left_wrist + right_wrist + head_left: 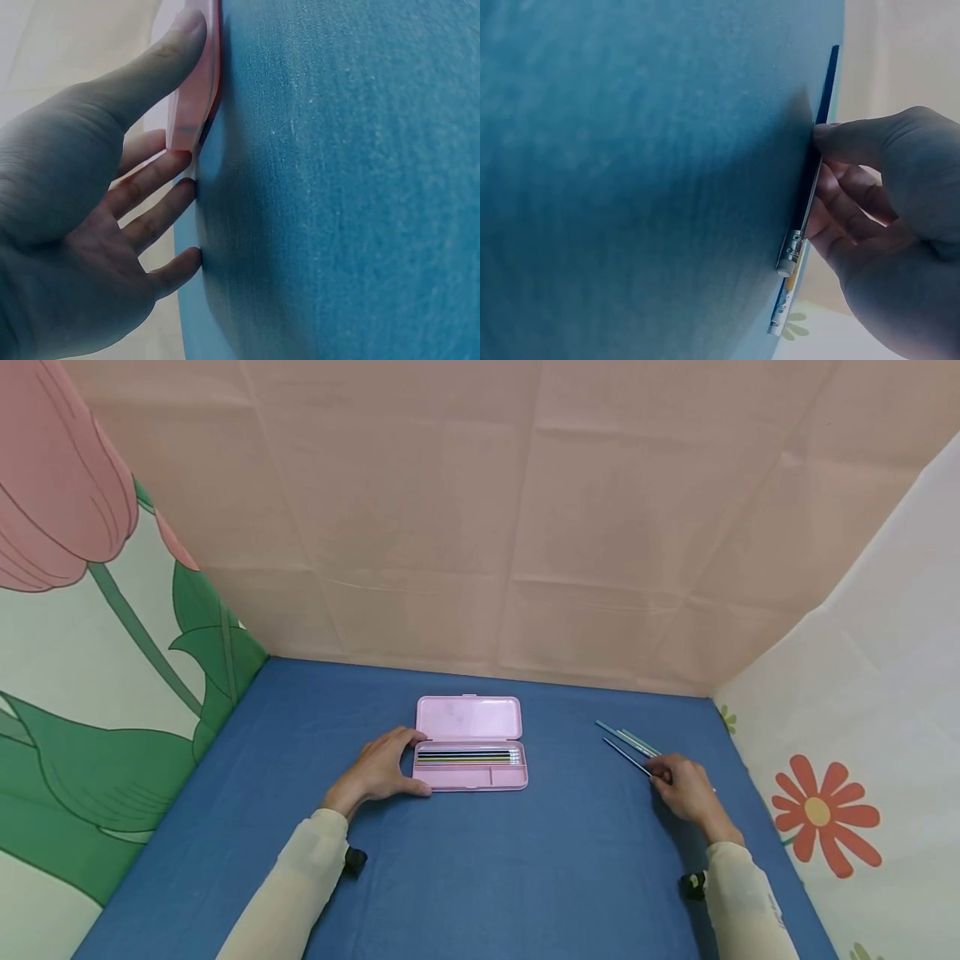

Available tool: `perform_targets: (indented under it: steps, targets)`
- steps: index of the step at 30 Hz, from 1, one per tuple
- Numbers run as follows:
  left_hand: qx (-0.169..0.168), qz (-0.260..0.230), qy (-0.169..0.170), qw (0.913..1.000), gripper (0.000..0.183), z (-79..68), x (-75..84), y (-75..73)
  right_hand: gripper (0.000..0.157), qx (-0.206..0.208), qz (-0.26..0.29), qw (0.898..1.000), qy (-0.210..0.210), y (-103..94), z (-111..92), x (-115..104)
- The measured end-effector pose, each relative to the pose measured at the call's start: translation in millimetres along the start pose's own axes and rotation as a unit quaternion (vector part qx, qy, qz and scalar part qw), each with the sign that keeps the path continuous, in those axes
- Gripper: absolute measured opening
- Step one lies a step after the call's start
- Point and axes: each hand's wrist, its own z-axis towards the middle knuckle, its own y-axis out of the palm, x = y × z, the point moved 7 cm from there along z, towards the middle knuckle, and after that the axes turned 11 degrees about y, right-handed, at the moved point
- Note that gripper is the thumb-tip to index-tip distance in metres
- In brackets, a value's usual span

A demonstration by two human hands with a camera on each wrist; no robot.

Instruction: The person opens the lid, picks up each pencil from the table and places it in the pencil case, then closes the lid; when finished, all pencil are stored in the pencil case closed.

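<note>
An open pink pencil case (450, 779) lies on the blue cloth, its lid (468, 717) tipped back. Several pencils (463, 757) lie side by side in its upper compartment. My left hand (385, 766) holds the case at its left end, thumb at the front corner and fingers toward the hinge; the left wrist view shows the thumb on the pink case wall (193, 101). Farther right, my right hand (684, 785) pinches a dark pencil (804, 191) close to the cloth. Beside it lie light blue-green pencils (628, 737), partly hidden under the fingers.
The blue cloth (480, 877) covers the table. A beige sheet (480, 527) rises at the back. Flowered sheets stand at the left (112, 677) and right (862, 693).
</note>
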Motion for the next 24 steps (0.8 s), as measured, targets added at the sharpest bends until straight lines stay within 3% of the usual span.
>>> perform_targets:
  steps: [10, 19, 24]
  targets:
    - [-0.002, 0.001, -0.001, 1.0000, 0.093, -0.1, 0.5, -0.2, 0.018, 0.016, 0.012, 1.000, -0.024, -4.7, -2, -16]
    - [-0.004, -0.001, -0.002, 1.0000, 0.093, 0.1, 1.4, -0.3, 0.017, 0.048, 0.038, 0.994, -0.093, -8.5, -3, -58]
    - [-0.005, -0.004, -0.003, 1.0000, 0.091, -0.5, 2.7, -1.2, 0.019, 0.034, 0.045, 0.990, -0.129, 1.1, -1, -82]
